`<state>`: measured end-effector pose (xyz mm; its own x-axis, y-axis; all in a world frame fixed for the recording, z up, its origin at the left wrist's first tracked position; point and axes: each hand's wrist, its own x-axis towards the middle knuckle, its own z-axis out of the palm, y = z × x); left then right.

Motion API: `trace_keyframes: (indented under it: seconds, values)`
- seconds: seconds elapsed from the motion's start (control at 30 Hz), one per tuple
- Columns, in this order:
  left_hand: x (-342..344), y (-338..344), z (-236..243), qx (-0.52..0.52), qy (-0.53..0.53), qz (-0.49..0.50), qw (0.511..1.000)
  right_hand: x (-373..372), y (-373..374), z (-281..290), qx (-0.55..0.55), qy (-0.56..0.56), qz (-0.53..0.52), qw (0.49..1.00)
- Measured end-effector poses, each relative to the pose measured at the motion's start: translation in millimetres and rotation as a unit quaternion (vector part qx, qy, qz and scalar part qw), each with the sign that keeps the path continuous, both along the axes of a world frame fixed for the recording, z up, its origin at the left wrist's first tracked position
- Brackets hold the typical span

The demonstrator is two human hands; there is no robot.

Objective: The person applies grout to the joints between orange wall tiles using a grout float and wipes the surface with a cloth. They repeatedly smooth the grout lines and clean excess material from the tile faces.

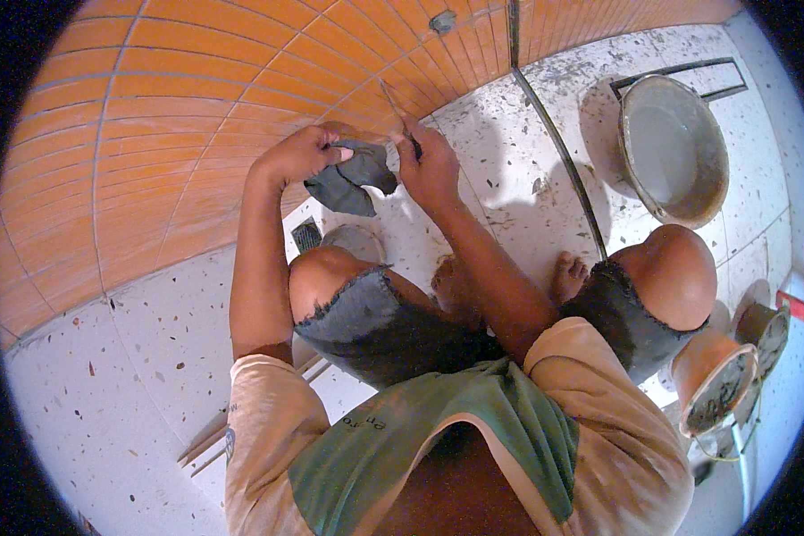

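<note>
I squat on a pale speckled floor in front of an orange tiled wall (188, 134). A dark grey cloth (344, 188) hangs from my left hand (297, 157), its thumb and fingers closed on the upper edge. Close to its right is my right hand (431, 168), wrapped around a slim tool (389, 96) with a narrow, pointed end. The tool points up and left toward the wall; whether its tip touches the tiles, I cannot tell. Most of its handle is hidden in my fist. The cloth's right edge lies near my right fingers.
A round tub (722, 165) of cloudy grey water stands at the right, beside a dark rectangular floor frame (734, 79). Nearer are an orange bucket (701, 362) and a small dark pail (764, 326). A floor drain (305, 236) and a grey round container (359, 241) are by my left knee.
</note>
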<state>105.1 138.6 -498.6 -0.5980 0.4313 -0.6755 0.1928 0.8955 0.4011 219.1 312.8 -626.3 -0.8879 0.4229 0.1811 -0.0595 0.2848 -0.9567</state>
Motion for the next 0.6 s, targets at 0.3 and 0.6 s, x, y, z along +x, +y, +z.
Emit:
trace_keyframes:
  seconds: [0.3,0.6]
  values:
    - [9.3,24.2,26.0,-0.031,-0.009,0.005,0.999,-7.0,-1.2,-3.2,-0.017,0.038,-0.013,0.999]
    - [0.9,-20.1,-10.0,-0.011,0.031,-0.021,0.999,30.5,4.2,-35.4,-0.006,-0.108,0.0,0.994]
